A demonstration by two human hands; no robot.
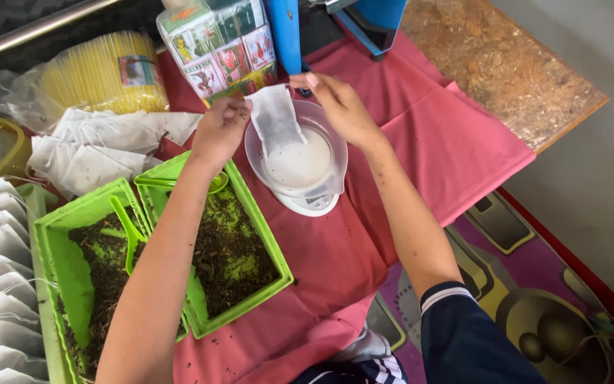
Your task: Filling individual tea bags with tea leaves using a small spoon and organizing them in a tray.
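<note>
Left hand (pixel 223 126): pinches pouch edge | Right hand (pixel 337 99): pinches opposite top corner | White filter pouch (pixel 276 121): between hands, long axis hanging down into clear bowl (pixel 325 181) on scale.

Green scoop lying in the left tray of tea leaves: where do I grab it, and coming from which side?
Take the green scoop by its handle, the narrow strip that rises toward the tray's far wall and sticks up clear of the leaves. Its bowl end lies low near the left forearm, partly hidden. Come from above at the far side of the left green tray, pinching across the handle's flat faces.
</note>
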